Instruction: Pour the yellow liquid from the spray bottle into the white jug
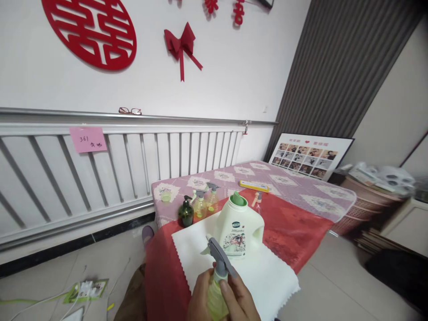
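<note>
L hand [199, 294], R hand [241, 298] grip spray btl [216, 295].

White wall [230, 80], radiator [176, 151], tiled floor [334, 283]

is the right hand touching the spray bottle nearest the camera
Touching: the head view shows the right hand gripping the spray bottle near its neck, no gap

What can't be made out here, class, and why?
In the head view:
Held bottle: partly covered by the left hand and right hand; base beyond the bottom edge.
Round sign: top beyond the upper edge.
Jug label: smallest print too small.
Photos: details too small.
</note>
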A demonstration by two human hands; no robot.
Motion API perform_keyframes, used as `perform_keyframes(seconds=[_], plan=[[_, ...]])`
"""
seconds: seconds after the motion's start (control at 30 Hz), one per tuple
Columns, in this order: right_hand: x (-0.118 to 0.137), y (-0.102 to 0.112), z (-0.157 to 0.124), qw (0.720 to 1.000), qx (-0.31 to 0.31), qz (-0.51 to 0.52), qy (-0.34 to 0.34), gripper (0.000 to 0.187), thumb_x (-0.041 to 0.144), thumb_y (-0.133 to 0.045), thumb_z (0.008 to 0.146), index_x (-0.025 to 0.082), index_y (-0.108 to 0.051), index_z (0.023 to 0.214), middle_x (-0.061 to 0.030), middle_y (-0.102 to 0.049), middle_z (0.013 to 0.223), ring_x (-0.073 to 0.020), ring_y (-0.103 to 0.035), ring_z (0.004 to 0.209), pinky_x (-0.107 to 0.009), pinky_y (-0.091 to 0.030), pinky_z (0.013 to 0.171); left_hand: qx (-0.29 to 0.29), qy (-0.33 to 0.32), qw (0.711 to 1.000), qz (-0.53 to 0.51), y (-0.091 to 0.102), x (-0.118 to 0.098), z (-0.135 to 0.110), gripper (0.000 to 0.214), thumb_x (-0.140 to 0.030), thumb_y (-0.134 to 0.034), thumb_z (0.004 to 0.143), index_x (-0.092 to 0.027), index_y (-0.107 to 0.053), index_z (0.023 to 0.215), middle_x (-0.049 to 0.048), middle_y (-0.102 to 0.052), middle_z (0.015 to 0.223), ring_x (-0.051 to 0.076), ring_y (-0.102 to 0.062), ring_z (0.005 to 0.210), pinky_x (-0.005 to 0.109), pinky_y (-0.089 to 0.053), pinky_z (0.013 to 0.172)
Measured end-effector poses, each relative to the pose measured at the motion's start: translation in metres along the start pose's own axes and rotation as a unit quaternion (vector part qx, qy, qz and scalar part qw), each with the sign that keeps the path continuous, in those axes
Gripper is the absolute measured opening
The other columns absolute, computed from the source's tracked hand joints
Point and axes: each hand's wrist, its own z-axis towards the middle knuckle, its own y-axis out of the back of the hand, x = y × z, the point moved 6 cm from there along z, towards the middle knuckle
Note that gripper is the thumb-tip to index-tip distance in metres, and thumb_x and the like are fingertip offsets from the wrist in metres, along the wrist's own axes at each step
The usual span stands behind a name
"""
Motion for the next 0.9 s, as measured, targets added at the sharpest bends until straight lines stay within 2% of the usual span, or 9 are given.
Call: perform_keyframes(seconds=[0.07, 0.17, 0.27, 0.4, 0.5, 0.6, 0.7, 0.8, 0.9], plan=[[-0.004, 0.003, 0.000, 0.999, -0.036, 0.027, 0.005, 0.042, 0.050, -0.069, 0.079, 0.031, -0.060, 0.115, -0.0017, -0.072, 0.099, -0.0205, -0.066, 0.091, -0.032, -0.052, 0.087, 0.000, -0.006, 1.000, -0.005, -0.001, 0.000, 0.001, 0.072, -0.045, -0.072, 0.063, -0.017, -0.054, 0.126, 0.0132, -0.067, 0.124, 0.031, -0.062, 0.117, 0.032, -0.051, 0.097], [-0.008, 0.003, 0.002, 0.998, -0.060, 0.010, 0.004, 0.033, 0.046, -0.073, 0.076, 0.028, -0.065, 0.102, -0.0004, -0.072, 0.087, -0.0204, -0.066, 0.086, -0.031, -0.052, 0.083, -0.014, -0.023, 1.000, 0.000, -0.001, 0.002, 0.002, 0.067, -0.042, -0.071, 0.064, -0.018, -0.055, 0.124, 0.0122, -0.067, 0.124, 0.032, -0.061, 0.117, 0.033, -0.050, 0.098], [-0.002, 0.010, 0.004, 0.996, -0.083, -0.001, 0.012, 0.032, 0.045, -0.074, 0.074, 0.026, -0.069, 0.099, -0.0026, -0.074, 0.091, -0.0226, -0.067, 0.092, -0.033, -0.051, 0.090, -0.005, -0.023, 1.000, 0.018, -0.002, 0.005, 0.004, 0.062, -0.030, -0.067, 0.063, -0.019, -0.055, 0.123, 0.0110, -0.066, 0.123, 0.029, -0.062, 0.115, 0.032, -0.050, 0.096], [0.007, 0.027, 0.007, 0.992, -0.117, 0.034, -0.025, 0.036, 0.051, -0.076, 0.071, 0.024, -0.073, 0.095, -0.0086, -0.078, 0.100, -0.0270, -0.069, 0.099, -0.040, -0.053, 0.092, 0.027, -0.016, 0.999, 0.044, -0.006, 0.011, 0.009, 0.077, -0.010, -0.063, 0.047, -0.016, -0.051, 0.123, 0.0130, -0.061, 0.128, 0.028, -0.055, 0.123, 0.033, -0.043, 0.105], [0.024, 0.040, 0.010, 0.986, -0.155, 0.057, -0.023, 0.039, 0.052, -0.079, 0.069, 0.023, -0.074, 0.095, -0.0087, -0.079, 0.097, -0.0253, -0.070, 0.097, -0.039, -0.053, 0.092, 0.021, -0.016, 0.998, 0.057, -0.008, 0.014, 0.012, 0.080, -0.007, -0.060, 0.044, -0.014, -0.050, 0.123, 0.0161, -0.057, 0.132, 0.029, -0.052, 0.127, 0.036, -0.038, 0.111], [0.051, 0.053, 0.010, 0.970, -0.211, 0.116, 0.027, 0.041, 0.049, -0.082, 0.066, 0.025, -0.071, 0.097, -0.0030, -0.079, 0.088, -0.0196, -0.072, 0.085, -0.035, -0.055, 0.088, 0.012, -0.014, 0.998, 0.055, -0.008, 0.021, 0.015, 0.080, -0.009, -0.060, 0.045, -0.013, -0.049, 0.124, 0.0174, -0.057, 0.132, 0.030, -0.052, 0.127, 0.039, -0.038, 0.111], [0.080, 0.069, 0.008, 0.949, -0.247, 0.147, 0.127, 0.036, 0.047, -0.080, 0.071, 0.029, -0.068, 0.099, 0.0033, -0.076, 0.082, -0.0143, -0.069, 0.078, -0.031, -0.055, 0.084, -0.010, -0.018, 0.999, 0.046, 0.000, 0.031, 0.018, 0.080, -0.010, -0.060, 0.046, -0.015, -0.048, 0.125, 0.0158, -0.057, 0.135, 0.030, -0.050, 0.130, 0.038, -0.037, 0.113], [0.089, 0.086, 0.010, 0.953, -0.261, 0.027, 0.151, 0.024, 0.045, -0.073, 0.078, 0.028, -0.068, 0.094, 0.0020, -0.075, 0.082, -0.0150, -0.067, 0.082, -0.029, -0.054, 0.083, -0.050, -0.025, 0.998, 0.027, 0.016, 0.043, 0.021, 0.076, -0.017, -0.059, 0.051, -0.016, -0.047, 0.126, 0.0155, -0.057, 0.137, 0.030, -0.051, 0.131, 0.038, -0.039, 0.112], [0.072, 0.085, 0.021, 0.961, -0.183, -0.182, 0.103, 0.025, 0.045, -0.069, 0.079, 0.024, -0.069, 0.094, -0.0039, -0.076, 0.089, -0.0213, -0.069, 0.088, -0.033, -0.056, 0.083, -0.115, -0.044, 0.992, 0.005, 0.041, 0.052, 0.023, 0.071, -0.030, -0.060, 0.057, -0.013, -0.047, 0.125, 0.0188, -0.058, 0.136, 0.033, -0.052, 0.130, 0.043, -0.042, 0.111]])
